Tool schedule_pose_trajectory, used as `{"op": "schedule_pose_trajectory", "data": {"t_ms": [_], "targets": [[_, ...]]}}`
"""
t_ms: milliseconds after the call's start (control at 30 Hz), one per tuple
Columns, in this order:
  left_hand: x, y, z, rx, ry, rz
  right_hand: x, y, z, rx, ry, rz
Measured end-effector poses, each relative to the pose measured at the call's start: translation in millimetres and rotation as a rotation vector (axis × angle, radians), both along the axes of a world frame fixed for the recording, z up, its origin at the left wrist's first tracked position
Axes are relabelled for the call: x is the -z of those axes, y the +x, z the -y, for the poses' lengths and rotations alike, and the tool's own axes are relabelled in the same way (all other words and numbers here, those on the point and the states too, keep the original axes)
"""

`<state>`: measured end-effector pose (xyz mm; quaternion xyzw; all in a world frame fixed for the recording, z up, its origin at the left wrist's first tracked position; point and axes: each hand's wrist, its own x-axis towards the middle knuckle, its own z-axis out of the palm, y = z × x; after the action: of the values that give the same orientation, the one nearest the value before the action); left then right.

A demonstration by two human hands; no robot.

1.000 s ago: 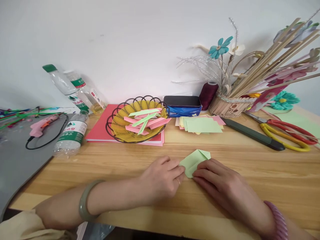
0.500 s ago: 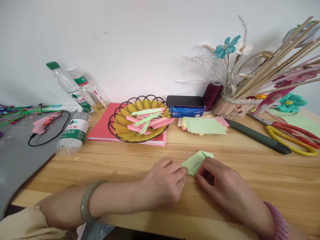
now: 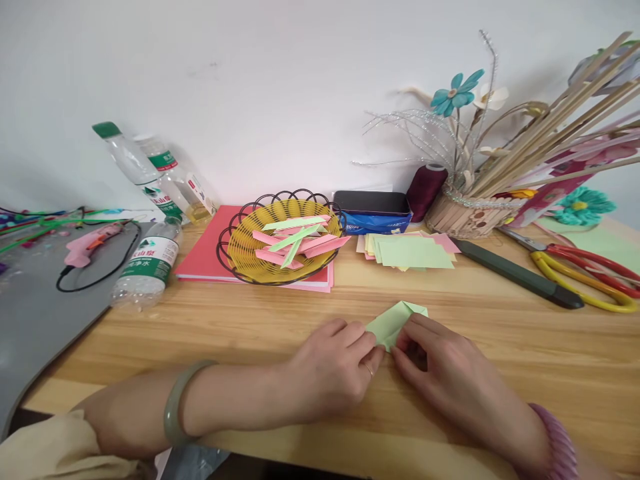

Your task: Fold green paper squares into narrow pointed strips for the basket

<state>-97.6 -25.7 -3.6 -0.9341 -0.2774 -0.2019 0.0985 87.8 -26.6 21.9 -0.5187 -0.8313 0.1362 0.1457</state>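
Left hand (image 3: 335, 370): curled fingers, pressed on green paper (image 3: 391, 325), have been shifted slightly rightward along its near edge; right side pinched by right hand (image 3: 443, 357); fold apparently being worked.

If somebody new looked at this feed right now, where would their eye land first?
Probably on the yellow basket left of center, holding pink and green folded strips and resting on red paper. Next, the partly folded green sheet between the left hand and right hand, then the teal flower at upper right.
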Motion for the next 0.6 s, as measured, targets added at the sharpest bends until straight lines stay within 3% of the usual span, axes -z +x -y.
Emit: {"op": "schedule_pose_trajectory", "data": {"t_ms": [433, 600], "targets": [[-0.4, 1.3, -2.4, -0.017, -0.032, 0.053, 1.0, 6.9, 4.5, -0.097, 0.016, -0.003], [-2.4, 0.1, -3.7, 0.01, -0.003, 0.02, -5.4, 16.0, 9.6, -0.245, 0.217, 0.053]]}}
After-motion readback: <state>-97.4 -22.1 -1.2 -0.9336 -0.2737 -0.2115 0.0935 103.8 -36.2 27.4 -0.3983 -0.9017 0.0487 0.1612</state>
